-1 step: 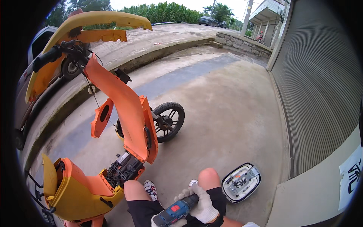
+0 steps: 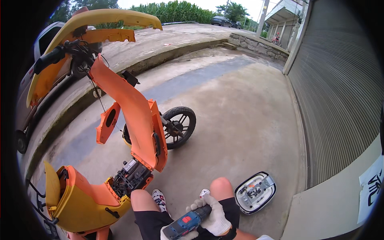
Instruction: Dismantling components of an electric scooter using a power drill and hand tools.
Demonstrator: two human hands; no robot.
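Note:
A blue and black cordless drill (image 2: 187,222) with a red switch lies across my lap between both hands. My right hand (image 2: 216,220), in a pale work glove, wraps round its dark front end, the chuck. My left hand (image 2: 189,235), also gloved, holds the drill from below at its rear; most of those fingers are hidden under the tool. Left of my knees stands an orange and yellow electric scooter (image 2: 122,102). Its floor section is uncovered, exposing wiring and dark parts (image 2: 132,174).
By my right knee, a white, black-rimmed tray (image 2: 244,202) holds small dark parts. A loose orange panel (image 2: 107,125) hangs at the scooter's side. A ribbed shutter (image 2: 336,88) rises on the right. Beyond the kerb (image 2: 160,60), a van (image 2: 34,92) is on the road.
The van at the left has shifted slightly forward along the road. My hands keep the same grip on the drill.

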